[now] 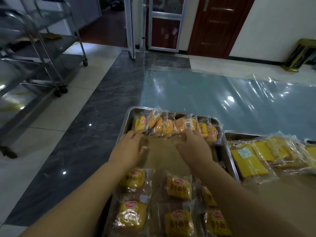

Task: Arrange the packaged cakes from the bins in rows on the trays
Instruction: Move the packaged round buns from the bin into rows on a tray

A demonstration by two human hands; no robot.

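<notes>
Packaged cakes, steel tray, tiled floor, perhaps plastic sheet

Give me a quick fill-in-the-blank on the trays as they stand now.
The left hand and right hand reach the row of cakes at the ____ edge of the tray.
The second tray lies on its ____ side.
The cakes nearest the camera lie ____, not on edge.
Missing: far; right; flat.

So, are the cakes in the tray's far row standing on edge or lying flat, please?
On edge: the far row leans packet against packet along the tray back rim, while the near packets lie flat, labels up.
</notes>
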